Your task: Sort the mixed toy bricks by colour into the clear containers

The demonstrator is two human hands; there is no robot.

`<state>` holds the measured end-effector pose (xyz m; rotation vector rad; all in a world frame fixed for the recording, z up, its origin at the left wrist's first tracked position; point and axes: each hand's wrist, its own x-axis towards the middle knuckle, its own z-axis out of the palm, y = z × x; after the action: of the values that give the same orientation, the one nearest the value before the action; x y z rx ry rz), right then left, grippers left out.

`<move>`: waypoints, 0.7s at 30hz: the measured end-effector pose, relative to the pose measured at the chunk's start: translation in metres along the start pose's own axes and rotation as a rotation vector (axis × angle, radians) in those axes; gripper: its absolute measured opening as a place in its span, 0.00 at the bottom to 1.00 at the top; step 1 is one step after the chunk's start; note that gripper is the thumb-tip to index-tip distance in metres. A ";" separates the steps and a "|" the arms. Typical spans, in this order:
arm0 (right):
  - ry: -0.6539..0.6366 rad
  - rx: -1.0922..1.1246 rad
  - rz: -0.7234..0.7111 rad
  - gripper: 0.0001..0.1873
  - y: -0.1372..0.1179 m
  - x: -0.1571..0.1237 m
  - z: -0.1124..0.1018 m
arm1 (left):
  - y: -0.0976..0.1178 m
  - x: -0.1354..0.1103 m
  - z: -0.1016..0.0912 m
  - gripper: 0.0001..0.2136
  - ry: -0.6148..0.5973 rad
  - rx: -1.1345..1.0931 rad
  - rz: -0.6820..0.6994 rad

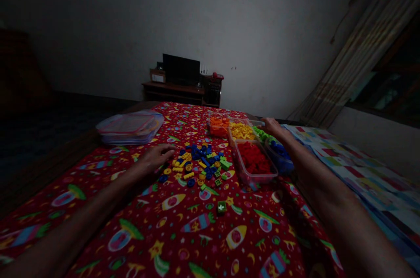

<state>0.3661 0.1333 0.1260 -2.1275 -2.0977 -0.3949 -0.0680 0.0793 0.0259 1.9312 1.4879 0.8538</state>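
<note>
My left hand (pixel 156 156) rests at the left edge of a loose pile of toy building pieces, its thumb and fingers apart with nothing seen between them. In the pile are blue pieces (pixel 198 152), yellow pieces (pixel 179 164) and some green blocks (pixel 225 163). My right hand (pixel 271 126) is at the far right, over the container of green pieces (pixel 260 133). Its fingers curl downward; whatever they hold is hidden. A single green block (pixel 221 207) lies nearer to me on the red patterned cloth (pixel 170 225).
Beside the pile stand clear containers of red pieces (pixel 254 159), yellow pieces (pixel 242 131) and orange pieces (pixel 219 125). A container of blue pieces (pixel 280 153) is partly behind my right forearm. Stacked plastic lids (pixel 130 127) lie at left. A monitor (pixel 181 68) stands on a desk behind.
</note>
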 end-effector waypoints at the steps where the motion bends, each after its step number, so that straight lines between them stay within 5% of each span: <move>1: 0.024 0.017 -0.048 0.21 -0.007 0.001 0.001 | 0.002 0.000 0.001 0.31 0.001 0.016 0.028; 5: 0.108 0.141 -0.345 0.18 -0.065 -0.008 0.001 | 0.005 0.009 0.010 0.32 0.029 0.099 0.134; 8: -0.008 0.248 -0.584 0.12 -0.129 -0.025 0.007 | 0.007 0.027 0.023 0.30 -0.033 0.146 0.243; 12: -0.015 0.339 -0.632 0.13 -0.195 -0.052 0.033 | 0.006 0.046 0.045 0.24 -0.132 0.196 0.327; 16: -0.022 0.347 -0.550 0.19 -0.215 -0.073 0.057 | 0.004 0.044 0.053 0.18 -0.034 0.245 0.302; 21: -0.032 0.314 -0.501 0.16 -0.205 -0.088 0.064 | 0.006 0.038 0.039 0.15 -0.049 0.295 0.215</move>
<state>0.1676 0.0720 0.0221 -1.4393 -2.5019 -0.0657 -0.0278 0.1131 0.0114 2.3452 1.4620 0.7004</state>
